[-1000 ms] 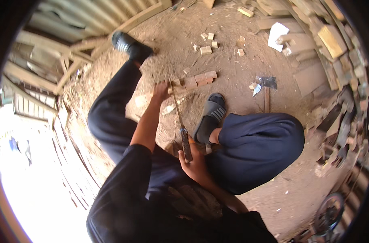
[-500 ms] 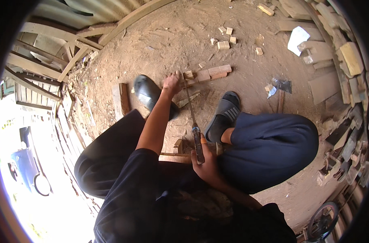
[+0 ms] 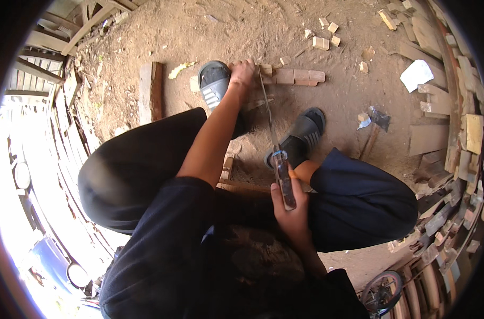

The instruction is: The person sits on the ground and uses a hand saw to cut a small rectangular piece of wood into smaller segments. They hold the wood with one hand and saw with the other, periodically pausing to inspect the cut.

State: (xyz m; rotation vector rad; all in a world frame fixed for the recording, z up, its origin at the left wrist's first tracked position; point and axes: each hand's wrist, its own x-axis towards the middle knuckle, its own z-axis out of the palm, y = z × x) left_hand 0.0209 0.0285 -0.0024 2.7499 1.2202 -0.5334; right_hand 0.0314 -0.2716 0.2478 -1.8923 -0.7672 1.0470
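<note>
My right hand (image 3: 292, 207) is wrapped around the dark handle of a hand saw (image 3: 283, 178). Its long, narrow blade points away from me, and the tip reaches a wooden strip (image 3: 268, 70) on the ground. My left hand (image 3: 243, 73) is closed on that strip, just left of the blade tip; its fingertips are partly hidden. My left foot, in a grey slide sandal (image 3: 214, 85), rests against or on the strip beside that hand; which one I cannot tell. A pale wooden end (image 3: 194, 83) shows left of the sandal. Short wooden blocks (image 3: 301, 75) lie in a row at the right.
Several small cut blocks (image 3: 320, 43) are scattered on the dirt farther away. A thick plank (image 3: 150, 91) lies left of my foot. Stacked scrap wood (image 3: 473, 135) lines the right side, near a white sheet (image 3: 417, 75). A wheel (image 3: 381, 292) is at lower right.
The whole view has shifted and turned. My left foot has swung forward and closer to my left hand. Both hands keep their holds, with the saw still at the strip.
</note>
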